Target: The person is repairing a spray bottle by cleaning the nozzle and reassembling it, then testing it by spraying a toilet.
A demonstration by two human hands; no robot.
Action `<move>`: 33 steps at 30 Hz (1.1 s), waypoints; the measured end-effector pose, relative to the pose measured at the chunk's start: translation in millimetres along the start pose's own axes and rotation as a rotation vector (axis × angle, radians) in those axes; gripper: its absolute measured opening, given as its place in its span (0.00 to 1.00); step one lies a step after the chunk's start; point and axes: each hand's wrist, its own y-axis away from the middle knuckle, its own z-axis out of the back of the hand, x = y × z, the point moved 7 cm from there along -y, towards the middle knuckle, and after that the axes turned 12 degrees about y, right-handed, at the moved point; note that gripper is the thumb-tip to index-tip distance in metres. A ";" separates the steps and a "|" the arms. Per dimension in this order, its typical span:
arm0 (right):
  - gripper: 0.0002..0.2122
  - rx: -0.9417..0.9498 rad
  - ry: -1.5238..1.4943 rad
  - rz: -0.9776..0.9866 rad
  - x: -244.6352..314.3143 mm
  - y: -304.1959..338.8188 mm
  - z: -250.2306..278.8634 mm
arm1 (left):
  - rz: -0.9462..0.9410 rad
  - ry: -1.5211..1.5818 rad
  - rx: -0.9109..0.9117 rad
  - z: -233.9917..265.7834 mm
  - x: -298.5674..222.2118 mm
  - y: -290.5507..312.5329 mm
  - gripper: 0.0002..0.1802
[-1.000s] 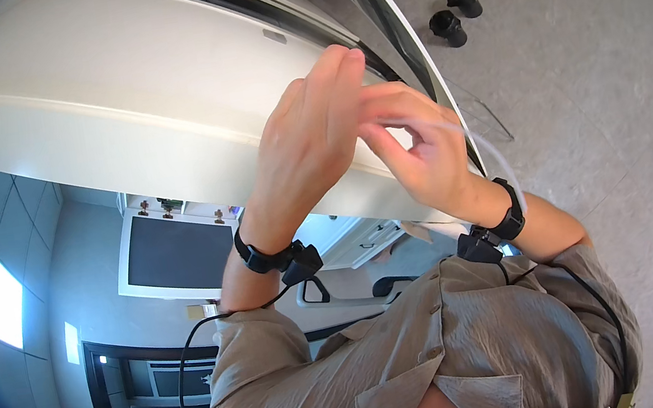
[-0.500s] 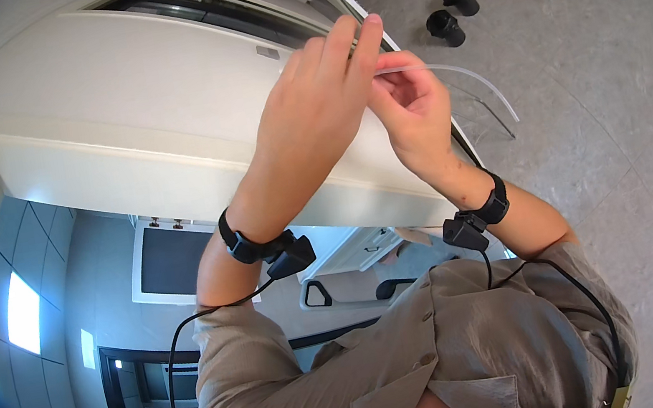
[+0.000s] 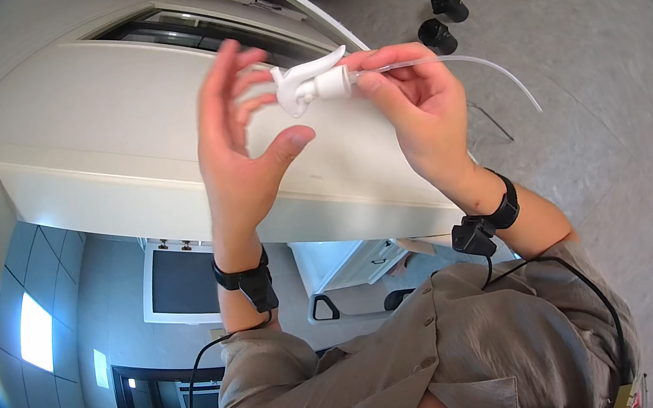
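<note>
A white trigger spray head (image 3: pixel 332 83) with a clear dip tube (image 3: pixel 483 62) is held up in front of me. My right hand (image 3: pixel 421 101) pinches it between thumb and fingers where the tube meets the collar. The tube runs out past that hand to the right and curves downward. My left hand (image 3: pixel 238 145) is at the nozzle end, fingers spread and thumb apart, not gripping. Its fingertips lie behind or close to the nozzle; whether they touch it I cannot tell.
Below the hands is a long white surface (image 3: pixel 148 138) with a dark recessed slot (image 3: pixel 191 34) at its far side. Two black cylindrical objects (image 3: pixel 443 22) stand on the grey floor (image 3: pixel 578 82) at the far right. Straps with small black devices are on both wrists.
My left hand has opened and drawn away to the left, uncovering the white spray head. My right hand keeps its pinch and has shifted slightly; the tube tip is further right.
</note>
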 end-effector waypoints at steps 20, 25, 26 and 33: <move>0.09 0.034 -0.076 0.019 0.8 7.5 -17.3 | 0.380 0.754 -0.100 -5.0 47.6 20.7 0.20; 0.09 0.026 -0.123 -0.048 -5.6 5.8 -17.0 | 0.376 0.747 -0.112 -5.0 50.0 21.0 0.20; 0.09 0.026 -0.124 -0.049 -6.9 5.3 -15.6 | 0.380 0.741 -0.122 -5.0 50.2 21.2 0.20; 0.11 0.135 -0.377 -0.195 -28.5 1.7 -14.9 | 0.355 0.649 -0.077 -6.1 50.5 18.9 0.24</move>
